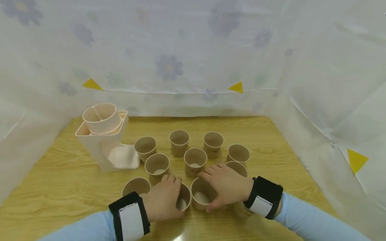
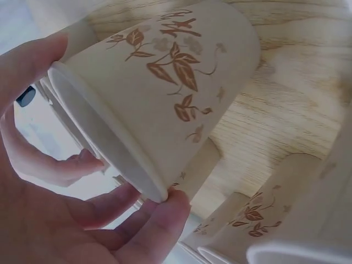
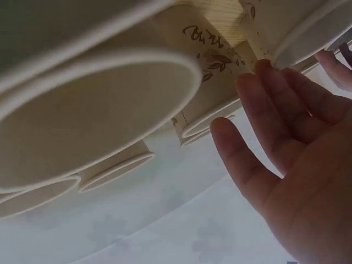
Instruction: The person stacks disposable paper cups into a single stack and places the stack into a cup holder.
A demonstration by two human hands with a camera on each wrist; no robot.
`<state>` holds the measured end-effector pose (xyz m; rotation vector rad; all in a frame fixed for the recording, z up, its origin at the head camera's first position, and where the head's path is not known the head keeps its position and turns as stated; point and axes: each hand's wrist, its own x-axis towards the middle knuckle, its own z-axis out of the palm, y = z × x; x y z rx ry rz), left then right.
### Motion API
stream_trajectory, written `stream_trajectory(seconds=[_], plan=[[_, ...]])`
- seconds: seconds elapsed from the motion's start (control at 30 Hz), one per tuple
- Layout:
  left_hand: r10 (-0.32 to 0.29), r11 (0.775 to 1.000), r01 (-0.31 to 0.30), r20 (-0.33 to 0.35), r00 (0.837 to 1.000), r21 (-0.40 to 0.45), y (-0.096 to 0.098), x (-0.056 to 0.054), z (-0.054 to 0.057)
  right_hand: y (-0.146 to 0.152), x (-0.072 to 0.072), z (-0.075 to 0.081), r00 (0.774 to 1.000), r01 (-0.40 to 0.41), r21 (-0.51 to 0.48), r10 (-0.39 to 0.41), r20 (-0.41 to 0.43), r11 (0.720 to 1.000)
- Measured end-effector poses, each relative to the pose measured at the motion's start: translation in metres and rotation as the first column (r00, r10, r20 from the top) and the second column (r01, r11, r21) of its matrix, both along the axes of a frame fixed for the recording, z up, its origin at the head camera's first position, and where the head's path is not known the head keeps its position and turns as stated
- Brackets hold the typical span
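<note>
In the head view my left hand (image 1: 161,201) is at the rim of a paper cup (image 1: 184,197) in the front row. The left wrist view shows that hand (image 2: 71,187) pinching the rim of the cup (image 2: 170,82), which has a brown leaf print, between thumb and fingers. Just to the right, my right hand (image 1: 227,184) reaches over a second paper cup (image 1: 200,197). Its fingers (image 3: 264,115) are extended in the right wrist view, with the fingertips close to a printed cup (image 3: 297,33); whether they touch it I cannot tell.
Several more paper cups stand upright around the hands, such as a middle cup (image 1: 195,157) and a back cup (image 1: 213,140). A pale pink plastic holder (image 1: 105,147) with a round top stands at the left of the wooden table (image 1: 60,187). Flowered white sheeting (image 1: 193,50) surrounds it.
</note>
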<state>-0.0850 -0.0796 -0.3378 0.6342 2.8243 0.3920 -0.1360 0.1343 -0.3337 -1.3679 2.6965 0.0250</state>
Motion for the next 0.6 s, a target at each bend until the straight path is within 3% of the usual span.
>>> stream_trajectory(seconds=[0.23, 0.43, 0.6], plan=[[-0.02, 1.0, 0.02, -0.004, 1.0, -0.004, 0.005, 0.001, -0.001, 0.01, -0.003, 0.005, 0.999, 0.002, -0.028, -0.003, -0.049, 1.0], [-0.036, 0.999, 0.036, -0.017, 0.999, -0.018, 0.016, 0.002, 0.002, 0.026, -0.002, 0.037, 0.993, 0.028, -0.107, -0.04, -0.113, 0.994], [-0.013, 0.994, 0.011, 0.019, 1.0, 0.105, 0.024, 0.001, -0.003, 0.035, 0.002, 0.065, 0.991, 0.042, -0.166, -0.062, -0.118, 0.985]])
